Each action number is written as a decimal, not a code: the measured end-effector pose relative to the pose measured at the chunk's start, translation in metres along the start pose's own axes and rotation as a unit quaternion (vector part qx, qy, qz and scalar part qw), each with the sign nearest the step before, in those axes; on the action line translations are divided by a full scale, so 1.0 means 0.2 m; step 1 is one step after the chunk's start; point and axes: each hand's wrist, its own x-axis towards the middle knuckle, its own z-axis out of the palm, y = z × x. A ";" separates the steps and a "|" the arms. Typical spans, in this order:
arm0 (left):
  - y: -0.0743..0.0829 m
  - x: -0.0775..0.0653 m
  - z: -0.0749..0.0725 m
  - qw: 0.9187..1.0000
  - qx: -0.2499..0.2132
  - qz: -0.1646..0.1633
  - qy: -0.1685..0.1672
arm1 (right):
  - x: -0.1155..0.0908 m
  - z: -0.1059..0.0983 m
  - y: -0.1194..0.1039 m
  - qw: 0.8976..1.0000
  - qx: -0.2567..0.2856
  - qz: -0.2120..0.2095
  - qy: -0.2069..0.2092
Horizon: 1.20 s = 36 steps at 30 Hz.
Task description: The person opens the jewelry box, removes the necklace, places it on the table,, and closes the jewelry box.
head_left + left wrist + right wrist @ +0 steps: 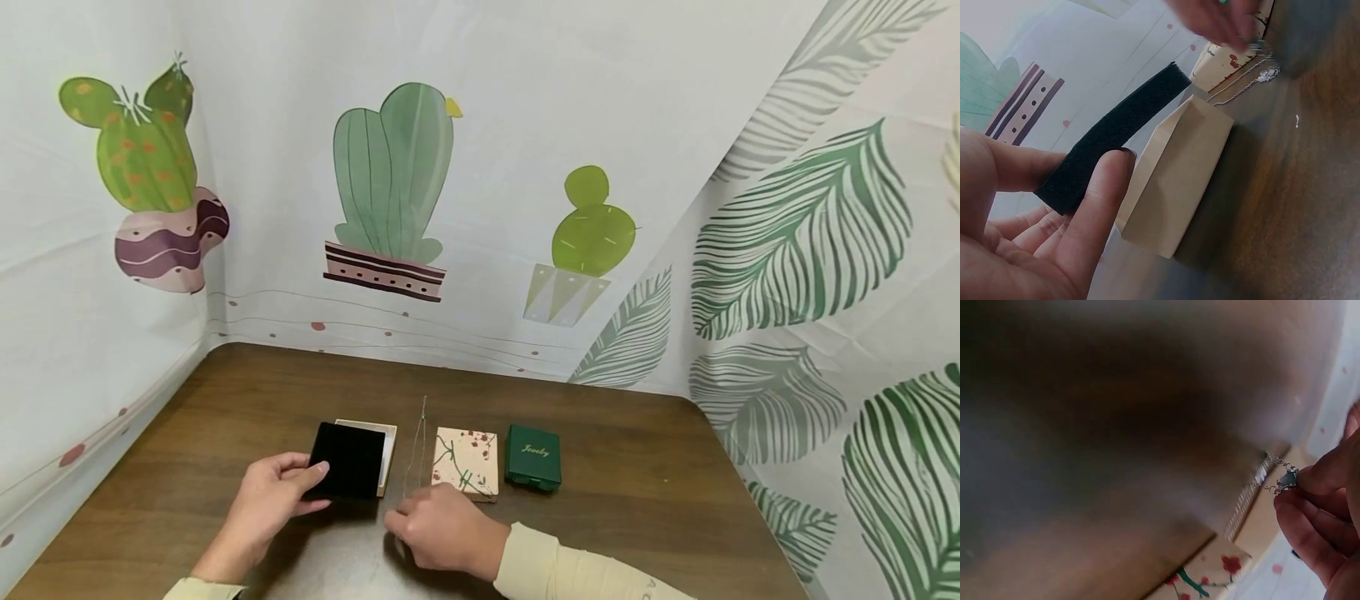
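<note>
My left hand pinches a square black foam pad between thumb and fingers; in the left wrist view the foam pad appears edge-on. Partly behind it on the table is an open cardboard box base, whose plain side faces the left wrist camera. To the right, my right hand pinches a necklace by a small pendant with a grey-blue stone. The necklace's thin chain stretches away across the table, left of a flower-patterned box lid.
A dark green box lettered "Jewelry" lies right of the patterned lid. Everything stands on a brown wooden table. White cloth printed with cacti and leaves hangs behind and at both sides.
</note>
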 end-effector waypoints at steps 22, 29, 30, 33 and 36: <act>0.01 0.00 0.01 1.000 0.001 0.002 -0.003 | -0.09 -0.01 -0.11 0.998 0.026 -0.037 -0.043; 0.02 -0.01 0.02 1.000 0.001 0.001 -0.006 | -0.10 -0.01 -0.11 0.997 0.045 -0.037 -0.059; 0.02 0.00 0.02 1.000 0.001 0.002 -0.005 | -0.11 -0.01 -0.11 0.997 0.045 -0.036 -0.059; 0.02 0.00 0.03 1.000 -0.001 0.004 -0.006 | -0.11 -0.02 -0.11 0.996 0.048 -0.035 -0.063; 0.02 0.00 0.03 1.000 -0.003 0.004 -0.008 | -0.11 -0.03 -0.11 0.995 0.054 -0.036 -0.071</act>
